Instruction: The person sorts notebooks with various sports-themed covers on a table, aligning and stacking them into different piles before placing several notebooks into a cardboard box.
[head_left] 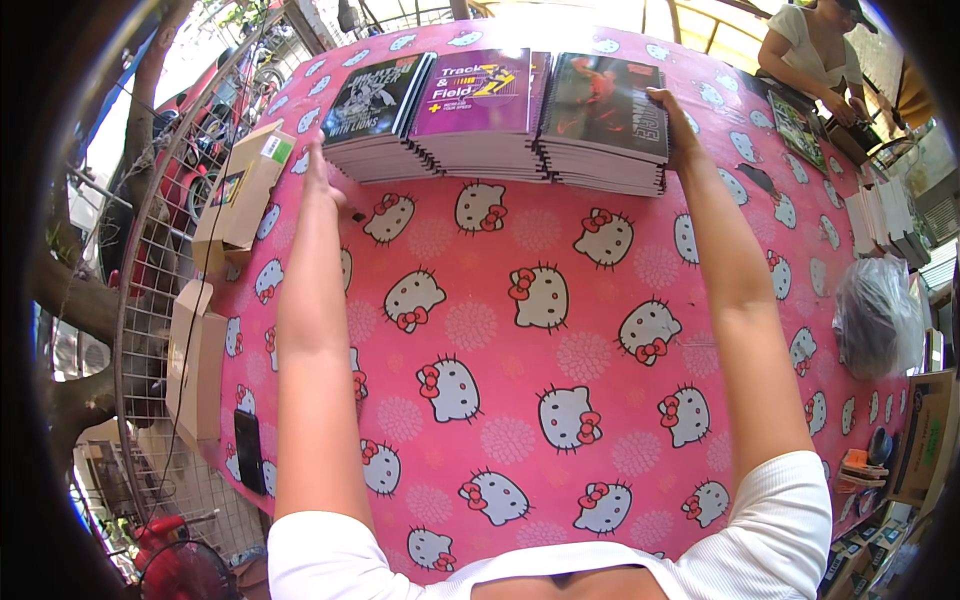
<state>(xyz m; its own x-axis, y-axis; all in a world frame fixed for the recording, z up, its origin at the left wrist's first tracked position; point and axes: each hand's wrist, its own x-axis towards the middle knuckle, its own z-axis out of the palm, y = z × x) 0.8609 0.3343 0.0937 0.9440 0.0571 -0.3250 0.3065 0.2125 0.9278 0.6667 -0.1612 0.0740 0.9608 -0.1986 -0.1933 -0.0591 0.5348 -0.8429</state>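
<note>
Three stacks of spiral-bound notebooks stand side by side at the far part of the table. The left stack [375, 100] has a black cover with a grey figure. A purple cover tops the middle stack [475, 95], and a dark one with a red figure tops the right stack [605, 110]. My left hand [318, 178] is upright and flat beside the left stack's outer side, fingers stretched. At the opposite end, my right hand [682, 135] grips the right stack's outer edge, a digit over the top cover. Its other fingers are partly hidden.
A pink cartoon-cat cloth covers the table [510, 390]. Open cardboard boxes [240, 195] and a black phone [249, 452] line the left edge. At right are a plastic-wrapped bundle [878, 318] and stacked books [885, 220]. Another person [815, 60] works at the far right.
</note>
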